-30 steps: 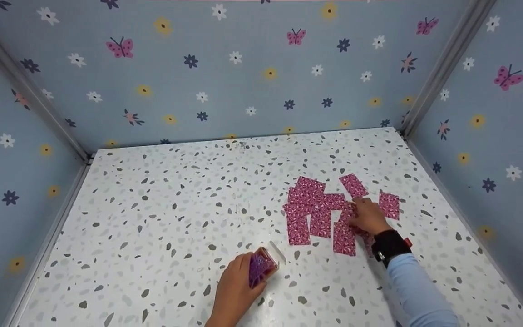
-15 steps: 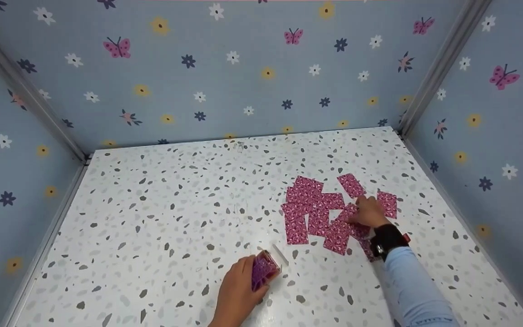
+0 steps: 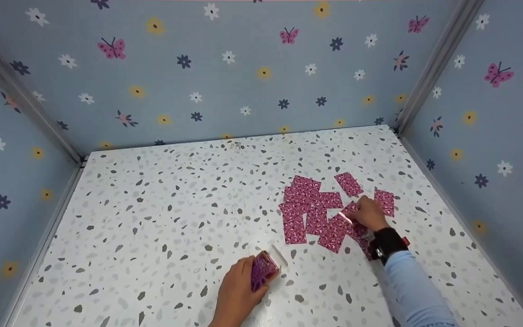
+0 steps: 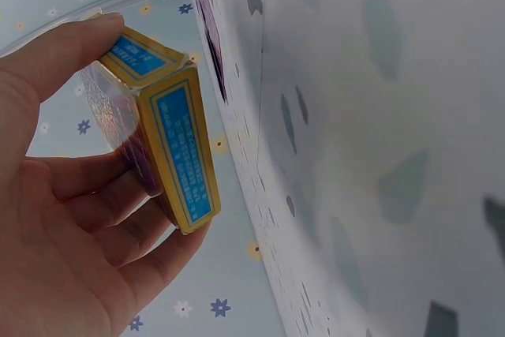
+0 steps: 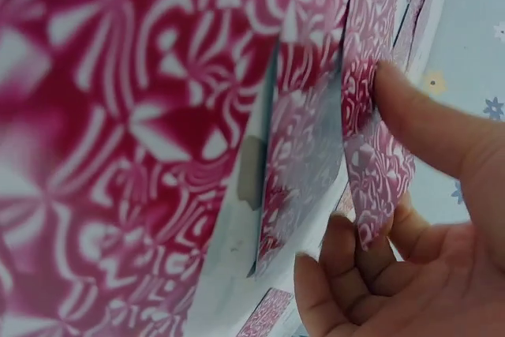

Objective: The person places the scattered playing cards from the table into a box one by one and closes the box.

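In the head view my left hand (image 3: 239, 288) grips a small card box (image 3: 263, 271) near the table's front, thumb on one side and fingers on the other. Its far end has a pale flap (image 3: 279, 255) sticking out, and purple-pink shows inside. Yellow and blue printed sides of the same box (image 4: 180, 147) face the left wrist camera. On the right, my right hand (image 3: 371, 213) pinches a pink patterned playing card (image 5: 369, 183) between thumb and fingers, its edge lifted. Several matching cards (image 3: 294, 227) lie face down around it, many overlapping. The wrist and hand hide part of the cards beneath.
A white speckled table (image 3: 161, 218) carries everything. Blue flowered panels (image 3: 225, 68) rise behind it and at both sides, the right one (image 3: 484, 181) beyond the cards. Two single cards lie apart, one farther back (image 3: 348, 184) and one at the right (image 3: 384, 203).
A card at the front of the spread has slid left and turned, overlapping its neighbours. My right hand has lifted a card's edge, which now catches light. My left hand keeps its grip on the box.
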Demonstrator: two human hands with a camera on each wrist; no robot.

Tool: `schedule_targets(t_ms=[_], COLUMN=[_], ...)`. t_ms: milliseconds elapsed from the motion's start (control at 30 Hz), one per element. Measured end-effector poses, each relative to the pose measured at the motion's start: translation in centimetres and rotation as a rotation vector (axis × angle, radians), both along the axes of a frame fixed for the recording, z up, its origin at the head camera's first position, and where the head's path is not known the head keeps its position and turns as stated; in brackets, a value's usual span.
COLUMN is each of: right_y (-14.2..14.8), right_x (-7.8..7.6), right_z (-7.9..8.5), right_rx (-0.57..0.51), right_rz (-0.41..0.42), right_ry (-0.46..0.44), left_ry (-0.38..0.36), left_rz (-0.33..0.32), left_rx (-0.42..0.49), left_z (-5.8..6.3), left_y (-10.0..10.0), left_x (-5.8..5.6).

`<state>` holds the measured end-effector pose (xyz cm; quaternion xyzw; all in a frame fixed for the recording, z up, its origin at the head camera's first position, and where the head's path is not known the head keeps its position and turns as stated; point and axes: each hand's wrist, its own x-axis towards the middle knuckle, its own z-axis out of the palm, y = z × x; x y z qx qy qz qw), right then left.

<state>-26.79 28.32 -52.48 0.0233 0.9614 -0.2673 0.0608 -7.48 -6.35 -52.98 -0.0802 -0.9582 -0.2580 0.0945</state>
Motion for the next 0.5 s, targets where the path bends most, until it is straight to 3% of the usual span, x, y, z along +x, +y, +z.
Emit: schedule_targets(t_ms=[167, 500], right_y=[0.6, -0.2], right_x=[0.9, 3.3], right_z=[0.7, 2.4], right_rx=[-0.154, -0.219], right_rz=[-0.071, -0.065], right_ry=[-0.027, 0.089], left_ry=[0.008, -0.011], left_rz=[0.004, -0.017], left_rx=[-0.011, 0.013], left_z=[-0.2, -0.3], left_y=[0.0, 0.3], left_x=[0.0, -0.3])
